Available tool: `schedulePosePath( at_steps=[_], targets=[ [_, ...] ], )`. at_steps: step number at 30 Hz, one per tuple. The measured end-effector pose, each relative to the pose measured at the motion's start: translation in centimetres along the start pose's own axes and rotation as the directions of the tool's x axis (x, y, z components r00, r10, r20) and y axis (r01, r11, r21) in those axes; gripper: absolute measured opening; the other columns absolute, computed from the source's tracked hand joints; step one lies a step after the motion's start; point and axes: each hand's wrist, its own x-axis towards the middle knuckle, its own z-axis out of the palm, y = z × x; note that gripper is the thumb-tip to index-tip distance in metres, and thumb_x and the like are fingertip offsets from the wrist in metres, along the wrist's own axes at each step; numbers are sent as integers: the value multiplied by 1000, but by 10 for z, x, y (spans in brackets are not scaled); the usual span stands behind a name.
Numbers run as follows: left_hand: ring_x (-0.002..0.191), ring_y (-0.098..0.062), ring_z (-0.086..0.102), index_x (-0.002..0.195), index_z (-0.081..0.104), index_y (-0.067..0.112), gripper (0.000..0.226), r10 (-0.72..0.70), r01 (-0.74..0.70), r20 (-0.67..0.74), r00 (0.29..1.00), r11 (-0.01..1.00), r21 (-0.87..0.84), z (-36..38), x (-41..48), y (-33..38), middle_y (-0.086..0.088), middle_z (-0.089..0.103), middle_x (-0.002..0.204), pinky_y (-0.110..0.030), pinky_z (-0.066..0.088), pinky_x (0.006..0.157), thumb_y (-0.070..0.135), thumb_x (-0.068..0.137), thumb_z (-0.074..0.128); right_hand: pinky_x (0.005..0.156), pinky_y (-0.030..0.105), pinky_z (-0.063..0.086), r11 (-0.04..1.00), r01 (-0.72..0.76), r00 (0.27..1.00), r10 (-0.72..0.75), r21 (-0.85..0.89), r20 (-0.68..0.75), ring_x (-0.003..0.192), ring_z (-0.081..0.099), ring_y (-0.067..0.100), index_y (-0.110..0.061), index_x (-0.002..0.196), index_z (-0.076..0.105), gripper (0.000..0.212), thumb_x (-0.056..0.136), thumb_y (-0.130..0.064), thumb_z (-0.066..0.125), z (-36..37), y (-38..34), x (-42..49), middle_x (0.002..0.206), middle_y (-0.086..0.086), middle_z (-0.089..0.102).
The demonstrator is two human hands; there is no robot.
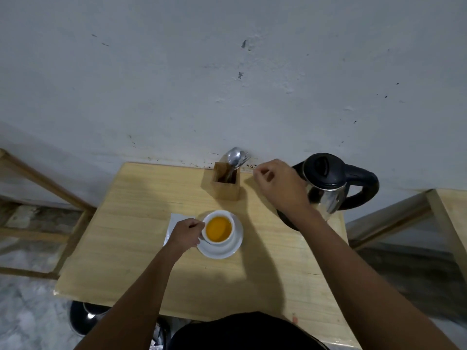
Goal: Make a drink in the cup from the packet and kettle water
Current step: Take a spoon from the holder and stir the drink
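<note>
A white cup point(219, 228) full of orange drink stands on a white saucer point(225, 250) in the middle of the wooden table point(141, 248). My left hand point(185, 233) grips the cup at its left side, where the handle is hidden. My right hand point(278, 184) hovers at the back, between the wooden cutlery holder point(226, 184) and the steel kettle point(328, 184), fingers curled with nothing seen in them. A white packet or paper point(173, 222) lies flat under my left hand, mostly covered.
The holder contains spoons point(233, 156) and a fork. The kettle sits on a black base at the table's back right, against the wall. Wooden frames stand to the left point(38, 198) and right point(394, 218). A black stool point(83, 319) shows under the front edge.
</note>
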Motion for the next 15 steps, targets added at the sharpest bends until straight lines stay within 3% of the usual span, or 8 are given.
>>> schedulePosePath(
  at_steps=[4, 6, 9, 15],
  targets=[
    [55, -17, 56, 91, 68, 3, 21, 14, -16, 108, 994, 1000, 19, -14, 9, -1, -6, 60, 65, -24, 46, 51, 22, 91, 60, 67, 32, 55, 981, -188, 956, 193, -44, 219, 78, 65, 13, -28, 83, 72, 22, 87, -38, 53, 49, -9, 24, 82, -10, 70],
    [53, -16, 57, 92, 69, 6, 20, 24, -34, 155, 988, 997, 67, -20, 13, 0, -6, 62, 65, -25, 46, 52, 24, 91, 60, 62, 28, 51, 961, -243, 927, 269, -128, 261, 77, 62, 15, -30, 84, 73, 20, 88, -36, 54, 71, -10, 34, 82, -9, 69],
    [52, -13, 57, 94, 70, 7, 21, 39, -68, 218, 975, 990, 126, -25, 16, 3, -2, 62, 65, -21, 45, 49, 24, 92, 58, 60, 27, 48, 944, -223, 930, 281, -243, 236, 78, 63, 16, -32, 77, 71, 19, 89, -33, 55, 100, -10, 49, 81, -7, 68],
    [57, -19, 56, 90, 69, 15, 16, 21, -71, 316, 949, 987, 147, -34, 25, 0, -6, 63, 71, -33, 46, 59, 27, 92, 58, 56, 27, 52, 883, -367, 904, 412, -292, 112, 66, 64, 15, -24, 76, 72, 28, 84, -49, 61, 134, -3, 74, 70, -4, 67]
  ],
)
